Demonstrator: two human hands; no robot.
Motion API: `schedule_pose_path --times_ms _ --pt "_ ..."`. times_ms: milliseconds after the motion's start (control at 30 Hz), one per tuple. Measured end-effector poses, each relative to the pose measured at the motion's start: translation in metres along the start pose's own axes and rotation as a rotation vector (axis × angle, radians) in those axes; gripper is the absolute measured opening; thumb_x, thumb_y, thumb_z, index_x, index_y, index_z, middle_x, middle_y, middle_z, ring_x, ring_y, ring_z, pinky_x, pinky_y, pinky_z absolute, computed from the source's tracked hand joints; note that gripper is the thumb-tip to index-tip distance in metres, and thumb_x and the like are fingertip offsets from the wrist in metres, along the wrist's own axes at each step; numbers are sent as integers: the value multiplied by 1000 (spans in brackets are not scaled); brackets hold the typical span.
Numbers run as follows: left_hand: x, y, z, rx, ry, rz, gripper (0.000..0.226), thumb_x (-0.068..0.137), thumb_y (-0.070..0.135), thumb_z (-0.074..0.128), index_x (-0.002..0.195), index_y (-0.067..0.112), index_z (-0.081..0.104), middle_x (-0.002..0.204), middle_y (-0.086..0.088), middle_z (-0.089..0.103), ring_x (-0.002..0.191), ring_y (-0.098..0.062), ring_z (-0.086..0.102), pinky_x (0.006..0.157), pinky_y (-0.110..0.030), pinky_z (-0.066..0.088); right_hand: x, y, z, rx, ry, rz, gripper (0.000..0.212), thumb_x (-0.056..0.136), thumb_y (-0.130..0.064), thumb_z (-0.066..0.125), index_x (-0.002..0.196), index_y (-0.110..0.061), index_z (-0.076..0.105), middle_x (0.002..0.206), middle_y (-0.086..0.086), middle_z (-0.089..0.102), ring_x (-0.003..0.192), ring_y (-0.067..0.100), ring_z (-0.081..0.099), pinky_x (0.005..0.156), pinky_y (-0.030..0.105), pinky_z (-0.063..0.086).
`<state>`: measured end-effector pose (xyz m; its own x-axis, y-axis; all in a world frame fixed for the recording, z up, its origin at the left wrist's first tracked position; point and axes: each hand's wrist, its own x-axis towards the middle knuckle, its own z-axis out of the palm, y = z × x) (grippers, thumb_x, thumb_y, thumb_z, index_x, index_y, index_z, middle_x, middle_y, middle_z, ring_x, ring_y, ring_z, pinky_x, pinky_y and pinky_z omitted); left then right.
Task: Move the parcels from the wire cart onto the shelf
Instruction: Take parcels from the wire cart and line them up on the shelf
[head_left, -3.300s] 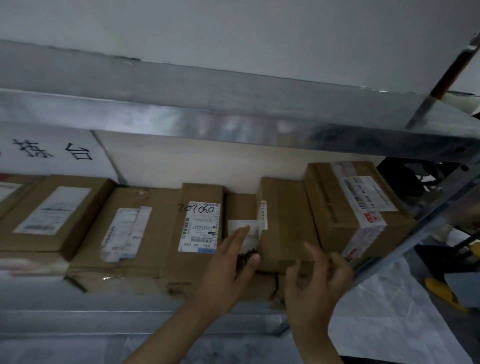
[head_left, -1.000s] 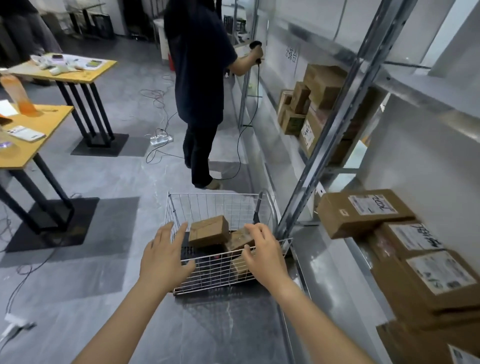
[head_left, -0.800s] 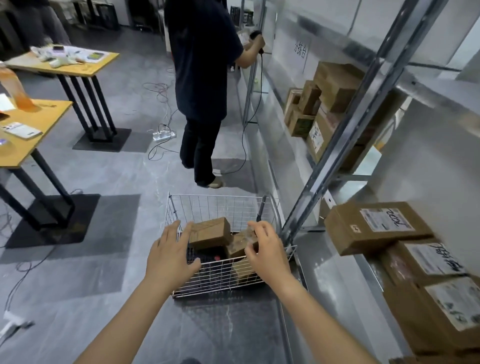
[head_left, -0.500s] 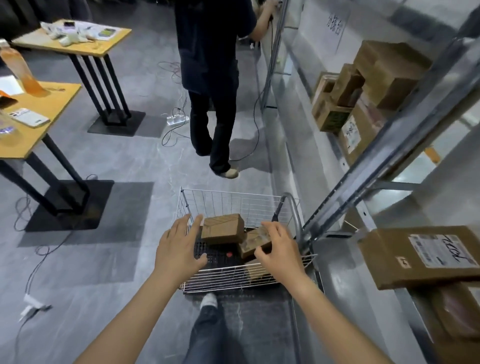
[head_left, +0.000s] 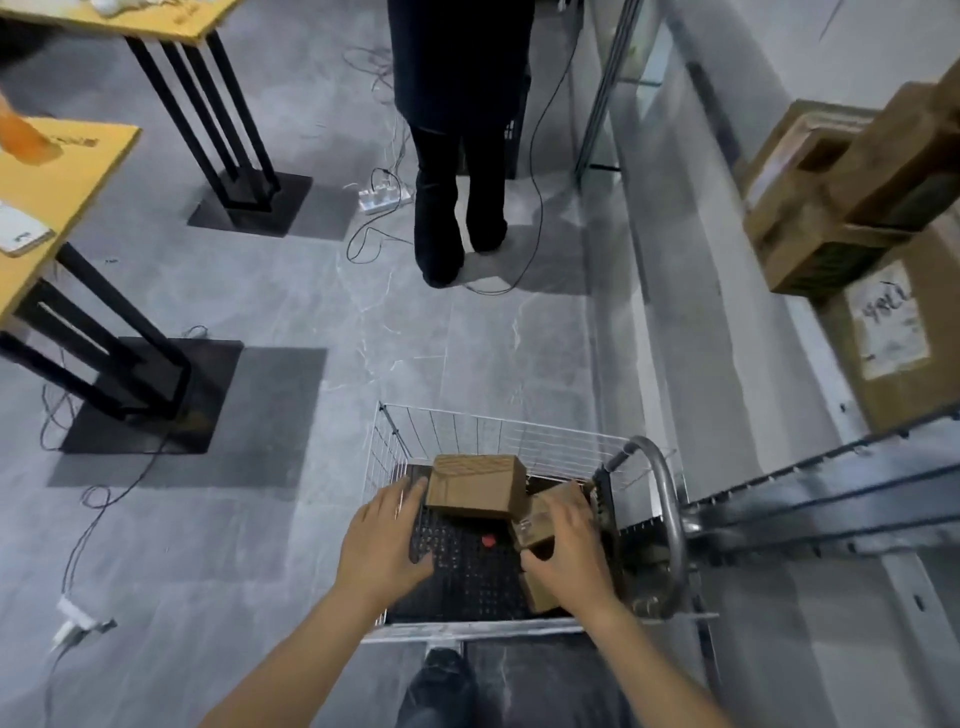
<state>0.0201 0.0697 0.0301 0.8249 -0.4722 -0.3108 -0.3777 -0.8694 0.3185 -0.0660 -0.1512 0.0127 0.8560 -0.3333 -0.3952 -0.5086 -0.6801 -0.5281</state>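
Note:
The wire cart (head_left: 498, 431) stands on the floor right below me, beside the metal shelf (head_left: 810, 499). Inside it lie three brown cardboard parcels on a black perforated base. The largest parcel (head_left: 475, 486) sits at the cart's middle. My left hand (head_left: 387, 540) is inside the cart with fingers straight, its tips at that parcel's left side. My right hand (head_left: 569, 556) lies with relaxed fingers over a smaller parcel (head_left: 537, 522), which leans against the large one. Another small parcel (head_left: 537, 595) shows under my right wrist. Neither hand grips anything.
The shelf on the right carries stacked boxes (head_left: 831, 208) and a labelled box (head_left: 893, 332). The cart's curved metal handle (head_left: 667, 519) is close to my right hand. A person (head_left: 457, 156) stands ahead. Wooden tables (head_left: 62, 171) stand left; cables and a power strip (head_left: 384, 197) lie on the floor.
I turned from the shelf to the cart. Over the last second my view tilted down and both hands dropped past the rim into the cart, next to the parcels.

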Motion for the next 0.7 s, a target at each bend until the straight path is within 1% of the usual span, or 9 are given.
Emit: schedule_pose_path --times_ms 67,100,200,267,333,400,533,633,700 --pt "21 -3 11 0 -33 5 91 70 43 71 147 18 29 149 -10 36 135 -28 38 105 -42 37 18 14 11 3 -50 41 75 79 -38 68 143 -26 32 150 -1 34 136 20 34 108 36 37" --pt "32 -5 16 -14 -41 -6 92 70 42 71 148 18 28 150 -9 35 135 -27 38 105 -42 37 27 20 14 7 -68 49 77 78 -39 69 144 -28 30 151 -2 32 136 20 35 107 37 38" --pt "62 -10 37 -57 -98 -50 92 78 44 63 151 22 12 156 -2 18 141 -22 25 111 -37 29 52 42 20 49 -90 106 86 76 -46 73 146 -27 27 153 -3 29 136 21 35 107 38 40" --pt "82 -12 54 -84 -117 -90 93 79 47 61 151 24 7 157 1 12 142 -19 23 112 -36 28 73 58 23 78 -96 152 92 74 -49 74 147 -25 24 155 -2 25 138 24 31 108 42 38" --pt "97 -14 75 -110 -123 -132 92 80 47 61 151 25 7 157 3 13 141 -18 24 112 -34 30 94 75 30 78 -110 179 97 72 -51 76 148 -25 22 156 -1 23 139 26 28 109 43 37" --pt "110 -15 96 -118 -136 -165 90 80 47 60 151 25 8 157 3 15 140 -17 26 111 -33 31 116 92 39 41 -146 184 102 71 -52 75 150 -23 17 157 1 22 140 26 26 110 42 34" --pt "130 -22 142 -193 -146 -237 88 81 47 60 151 24 12 156 2 17 140 -16 27 108 -33 36 157 119 65 -33 -247 198 108 74 -56 72 152 -22 6 160 2 8 146 26 13 114 41 24" --pt "143 -30 174 -231 -162 -273 89 81 47 61 151 24 12 156 2 16 139 -16 29 107 -31 37 184 135 88 -113 -288 176 108 75 -58 70 153 -22 3 161 3 5 147 24 9 116 41 24" --pt "150 -34 196 -243 -191 -289 89 82 46 61 151 23 10 156 2 13 139 -16 29 108 -29 35 204 145 104 -140 -297 154 107 75 -56 70 152 -22 5 160 2 8 147 23 9 116 39 21"
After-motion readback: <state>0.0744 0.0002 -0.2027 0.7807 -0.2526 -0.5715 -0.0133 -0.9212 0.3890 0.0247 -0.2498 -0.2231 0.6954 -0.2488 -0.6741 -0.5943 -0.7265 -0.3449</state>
